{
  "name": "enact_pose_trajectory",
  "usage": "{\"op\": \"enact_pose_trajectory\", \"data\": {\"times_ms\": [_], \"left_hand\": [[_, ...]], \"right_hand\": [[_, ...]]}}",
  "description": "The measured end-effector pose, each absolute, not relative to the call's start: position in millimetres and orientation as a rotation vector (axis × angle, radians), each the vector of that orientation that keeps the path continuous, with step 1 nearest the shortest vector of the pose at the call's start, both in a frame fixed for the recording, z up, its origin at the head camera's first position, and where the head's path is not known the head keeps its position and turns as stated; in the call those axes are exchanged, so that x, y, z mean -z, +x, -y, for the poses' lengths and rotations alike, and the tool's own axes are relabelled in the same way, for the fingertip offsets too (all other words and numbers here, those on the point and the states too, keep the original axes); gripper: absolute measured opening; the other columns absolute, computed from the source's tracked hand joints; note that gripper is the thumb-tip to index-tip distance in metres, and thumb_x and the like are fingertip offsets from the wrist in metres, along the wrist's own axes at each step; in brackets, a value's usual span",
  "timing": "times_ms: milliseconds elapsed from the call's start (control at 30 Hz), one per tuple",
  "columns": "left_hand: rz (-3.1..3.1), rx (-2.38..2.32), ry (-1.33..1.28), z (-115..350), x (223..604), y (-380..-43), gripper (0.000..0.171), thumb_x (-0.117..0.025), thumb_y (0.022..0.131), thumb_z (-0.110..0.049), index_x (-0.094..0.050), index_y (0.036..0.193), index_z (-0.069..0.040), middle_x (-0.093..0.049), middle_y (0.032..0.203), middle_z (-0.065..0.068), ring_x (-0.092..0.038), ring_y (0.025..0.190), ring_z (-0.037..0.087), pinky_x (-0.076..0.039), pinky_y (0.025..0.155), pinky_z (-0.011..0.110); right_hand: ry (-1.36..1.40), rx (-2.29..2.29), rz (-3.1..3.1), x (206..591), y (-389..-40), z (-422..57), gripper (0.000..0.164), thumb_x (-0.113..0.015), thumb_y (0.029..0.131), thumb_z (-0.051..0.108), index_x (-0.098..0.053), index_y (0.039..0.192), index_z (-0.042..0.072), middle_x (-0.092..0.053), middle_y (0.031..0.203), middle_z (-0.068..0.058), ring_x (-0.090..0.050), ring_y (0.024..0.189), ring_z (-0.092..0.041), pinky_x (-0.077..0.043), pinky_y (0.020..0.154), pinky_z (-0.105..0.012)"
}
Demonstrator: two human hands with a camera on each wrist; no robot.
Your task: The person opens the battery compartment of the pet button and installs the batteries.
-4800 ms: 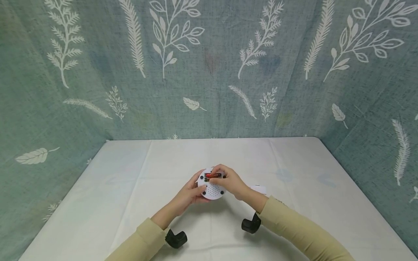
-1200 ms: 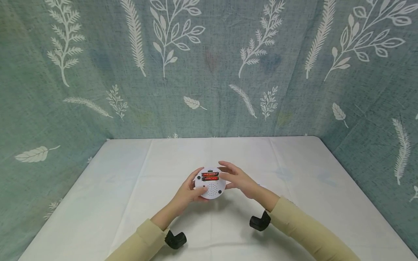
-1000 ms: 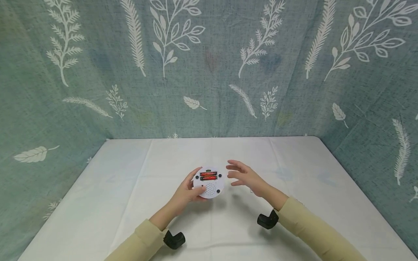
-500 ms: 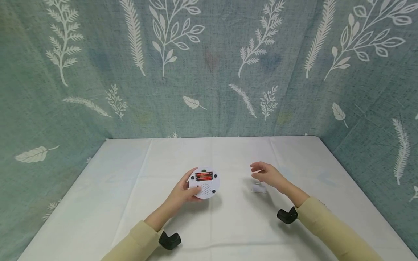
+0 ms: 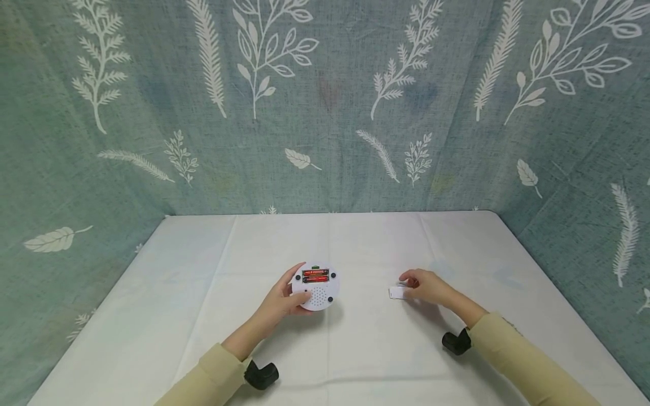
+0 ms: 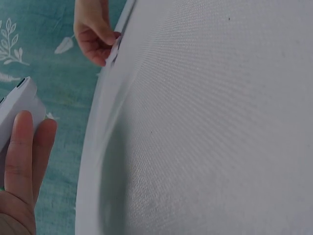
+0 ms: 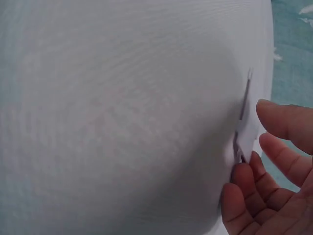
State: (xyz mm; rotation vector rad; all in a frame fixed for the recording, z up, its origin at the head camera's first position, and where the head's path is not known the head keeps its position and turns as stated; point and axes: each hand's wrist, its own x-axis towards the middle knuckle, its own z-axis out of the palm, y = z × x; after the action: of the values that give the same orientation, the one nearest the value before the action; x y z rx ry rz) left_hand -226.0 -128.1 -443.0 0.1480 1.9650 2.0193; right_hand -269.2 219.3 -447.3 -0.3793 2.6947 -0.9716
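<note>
My left hand holds a round white device, its underside turned up, the thumb lying on the perforated face. Two red batteries lie side by side in its uncovered compartment, and dark round feet stand near the rim. In the left wrist view the fingers support the white device from beneath. To the right, my right hand pinches a small white battery cover at its right end, close over the tabletop. The right wrist view shows the cover edge-on between thumb and fingers.
A white cloth-covered table spreads beneath both hands. Behind it and at the sides hangs a green curtain with white leaf prints. A black wrist-camera mount sits under the left sleeve, another mount under the right.
My right hand has left the device and batteries, moved right and down to the battery cover, and taken hold of it. The left hand has shifted slightly left with the device.
</note>
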Motion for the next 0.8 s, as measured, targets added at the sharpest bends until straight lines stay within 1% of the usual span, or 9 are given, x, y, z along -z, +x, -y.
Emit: {"op": "enact_pose_trajectory", "data": {"times_ms": [100, 200, 300, 433, 533, 667, 800], "left_hand": [[-1.966, -2.019, 0.145, 128.8, 443.2, -225.9, 0.071, -0.061, 0.085, -0.004, -0.025, 0.144, -0.022, -0.044, 0.125, 0.021, -0.059, 0.096, 0.024, -0.055, 0.073, 0.041], [-1.966, -2.020, 0.143, 129.4, 443.7, -225.6, 0.072, -0.061, 0.085, -0.004, -0.024, 0.144, -0.022, -0.044, 0.125, 0.021, -0.059, 0.095, 0.024, -0.056, 0.073, 0.041], [-1.960, -2.024, 0.148, 129.9, 443.9, -225.4, 0.072, -0.061, 0.085, -0.004, -0.024, 0.144, -0.022, -0.044, 0.125, 0.022, -0.059, 0.095, 0.024, -0.055, 0.073, 0.040], [-1.948, -2.031, 0.164, 130.2, 444.1, -225.4, 0.071, -0.060, 0.086, -0.004, -0.025, 0.144, -0.023, -0.043, 0.125, 0.022, -0.059, 0.095, 0.024, -0.055, 0.074, 0.041], [-1.946, -2.030, 0.169, 130.3, 444.6, -225.8, 0.070, -0.060, 0.086, -0.004, -0.026, 0.143, -0.023, -0.044, 0.125, 0.022, -0.059, 0.096, 0.024, -0.055, 0.074, 0.040], [-1.948, -2.028, 0.165, 130.3, 444.9, -226.1, 0.069, -0.061, 0.086, -0.005, -0.027, 0.143, -0.024, -0.044, 0.124, 0.021, -0.059, 0.095, 0.024, -0.055, 0.074, 0.040], [-1.944, -2.030, 0.167, 130.0, 444.4, -226.0, 0.069, -0.061, 0.086, -0.005, -0.027, 0.142, -0.024, -0.044, 0.124, 0.021, -0.059, 0.096, 0.024, -0.055, 0.074, 0.040]], "right_hand": [[-0.395, 0.952, -2.689, 449.6, -269.7, -218.2, 0.028, -0.066, 0.079, 0.004, -0.060, 0.106, 0.002, -0.051, 0.086, -0.005, -0.044, 0.078, -0.018, -0.039, 0.064, -0.028], [-0.388, 0.946, -2.679, 449.9, -269.7, -217.4, 0.026, -0.067, 0.079, 0.004, -0.062, 0.105, 0.004, -0.050, 0.085, -0.005, -0.042, 0.078, -0.018, -0.037, 0.064, -0.027], [-0.379, 0.944, -2.657, 448.7, -269.2, -217.2, 0.028, -0.067, 0.079, 0.005, -0.063, 0.106, 0.005, -0.052, 0.087, -0.006, -0.042, 0.079, -0.018, -0.037, 0.064, -0.027], [-0.390, 0.945, -2.629, 446.9, -268.4, -217.4, 0.031, -0.067, 0.079, 0.005, -0.063, 0.110, 0.004, -0.056, 0.093, -0.008, -0.043, 0.079, -0.018, -0.039, 0.064, -0.026], [-0.406, 0.937, -2.619, 446.0, -268.3, -217.6, 0.031, -0.065, 0.081, 0.006, -0.063, 0.112, 0.004, -0.058, 0.093, -0.009, -0.044, 0.076, -0.017, -0.039, 0.062, -0.026], [-0.447, 0.918, -2.648, 445.0, -269.3, -217.4, 0.024, -0.060, 0.086, 0.006, -0.064, 0.110, 0.004, -0.060, 0.094, -0.008, -0.045, 0.075, -0.015, -0.040, 0.062, -0.025], [-0.519, 0.952, -2.660, 441.2, -271.8, -215.6, 0.021, -0.057, 0.088, 0.004, -0.065, 0.107, 0.002, -0.063, 0.095, -0.010, -0.046, 0.074, -0.014, -0.042, 0.062, -0.025]]}}
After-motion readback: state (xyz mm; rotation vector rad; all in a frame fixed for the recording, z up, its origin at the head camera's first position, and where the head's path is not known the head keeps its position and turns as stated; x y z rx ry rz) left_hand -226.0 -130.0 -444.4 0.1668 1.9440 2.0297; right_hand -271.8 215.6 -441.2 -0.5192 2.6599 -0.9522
